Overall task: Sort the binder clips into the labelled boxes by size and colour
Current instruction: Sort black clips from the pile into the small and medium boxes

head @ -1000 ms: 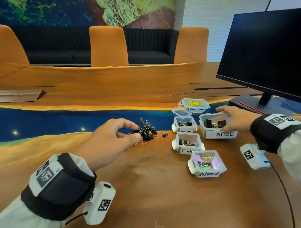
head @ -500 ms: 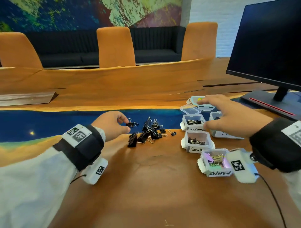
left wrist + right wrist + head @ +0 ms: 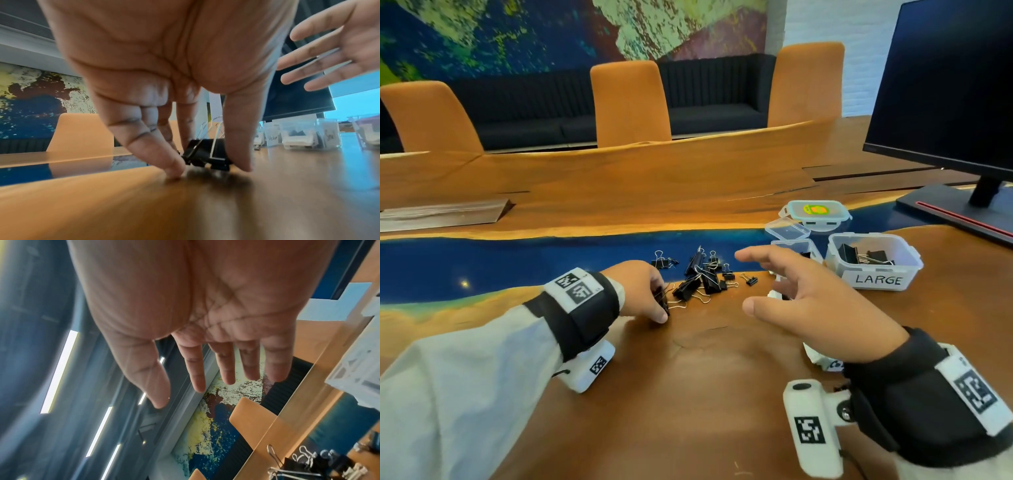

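Left hand [image 3: 640,291] pinching clip [image 3: 207,154], right hand [image 3: 811,308] splayed

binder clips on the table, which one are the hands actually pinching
The large black binder clip at the near-left edge of the pile, pinched by the left hand; the other clips lie untouched, and the right hand hovers open.

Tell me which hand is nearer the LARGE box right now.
Right. The right hand hovers open in front of the small boxes, just left of the LARGE box. The left hand is farther left, pinching a black binder clip on the table.
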Available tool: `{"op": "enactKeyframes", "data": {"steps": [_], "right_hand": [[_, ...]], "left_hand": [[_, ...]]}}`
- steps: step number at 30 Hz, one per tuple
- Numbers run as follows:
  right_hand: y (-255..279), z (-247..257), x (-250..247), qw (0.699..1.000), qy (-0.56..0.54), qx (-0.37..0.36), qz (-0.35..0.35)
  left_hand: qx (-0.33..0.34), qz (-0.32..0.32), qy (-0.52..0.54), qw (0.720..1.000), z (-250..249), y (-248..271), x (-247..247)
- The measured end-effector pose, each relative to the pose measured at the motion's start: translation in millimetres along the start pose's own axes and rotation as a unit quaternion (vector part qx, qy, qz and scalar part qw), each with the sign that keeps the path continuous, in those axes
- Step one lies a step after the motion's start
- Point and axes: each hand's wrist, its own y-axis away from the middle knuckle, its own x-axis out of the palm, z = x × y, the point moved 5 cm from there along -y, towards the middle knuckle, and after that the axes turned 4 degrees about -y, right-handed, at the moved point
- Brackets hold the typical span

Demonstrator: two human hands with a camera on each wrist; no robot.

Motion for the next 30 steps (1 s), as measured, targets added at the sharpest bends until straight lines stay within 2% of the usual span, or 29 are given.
{"op": "enactKeyframes", "data": {"steps": [5,9,15,18,22,24,25,27,29,30], "right_hand": [[6,-12,15,0.997,-0.075,0.009,-0.022],[3,-19,24,0.982,-0.156,0.082,-0.062],[5,-20,27,0.966,-0.211,0.146,-0.040],[7,-25,30,0.944,-0.273,0.183,-0.015],[7,-21,44,0.916,-0.364,0.167,0.021],[7,-19,48,0.909,-0.385,0.159,0.028],[6,-19,47,0.911,-0.381,0.155,0.024],[3,-22,41,0.935,-0.324,0.141,-0.008],[3,-23,30,0.963,-0.235,0.113,-0.066],[3,-23,25,0.968,-0.214,0.094,-0.094]], "left_hand": [[0.077,-0.003,0.110,0.991,-18,41,-9],[0.144,-0.051,0.220,0.963,-45,73,-17],[0.198,-0.112,0.340,0.912,-60,97,-20],[0.217,-0.130,0.448,0.858,-53,98,-22],[0.239,-0.126,0.621,0.736,-55,96,-20],[0.253,-0.127,0.656,0.700,-59,96,-20],[0.255,-0.133,0.657,0.697,-60,97,-21],[0.252,-0.148,0.637,0.713,-62,99,-23],[0.248,-0.161,0.588,0.753,-62,101,-25],[0.249,-0.177,0.540,0.784,-62,102,-26]]}}
